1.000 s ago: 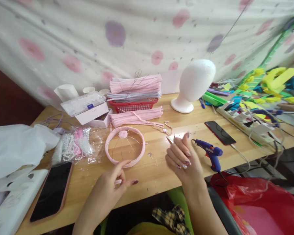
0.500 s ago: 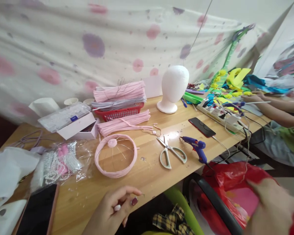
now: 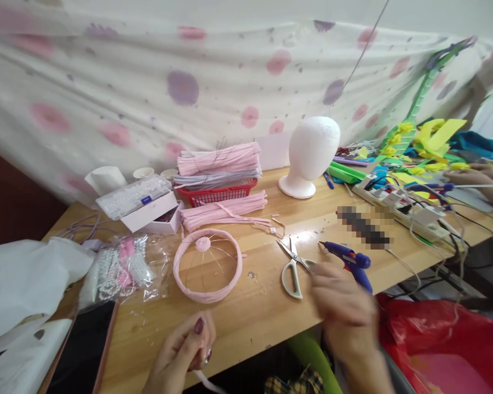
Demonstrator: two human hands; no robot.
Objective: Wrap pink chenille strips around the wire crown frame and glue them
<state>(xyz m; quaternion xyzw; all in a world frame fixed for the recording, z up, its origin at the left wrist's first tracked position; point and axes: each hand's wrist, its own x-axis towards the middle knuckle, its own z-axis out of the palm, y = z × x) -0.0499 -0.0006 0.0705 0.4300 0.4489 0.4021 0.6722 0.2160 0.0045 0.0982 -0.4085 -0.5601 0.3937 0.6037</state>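
Observation:
My left hand (image 3: pixel 184 347) is closed at the table's front edge, pinching a narrow pale strip (image 3: pixel 207 381) whose tail hangs below the fingers. My right hand (image 3: pixel 345 312) is smeared by motion over the table edge, its fingers seemingly curled. It covers part of one handle of the scissors (image 3: pixel 291 280), which lie partly open; whether it touches them I cannot tell. Just beyond it rests a blue glue gun (image 3: pixel 349 257). A pink-wrapped ring with thin wires (image 3: pixel 207 297) lies beyond my left hand. Behind the ring is a bundle of pink strips (image 3: pixel 225 210).
A white foam head (image 3: pixel 314 150) stands at the back, beside a red basket (image 3: pixel 222 194) piled with strips. Bagged pearl beads (image 3: pixel 123 271) and a phone (image 3: pixel 82 347) lie left. A power strip (image 3: pixel 402 210), a red bag (image 3: pixel 439 323) and another person's hands (image 3: pixel 474 175) are right.
My right hand has come from above the red bag to the scissors. My left fingers have closed, and a pale strip now hangs from them. The view has shifted, and objects appear farther right.

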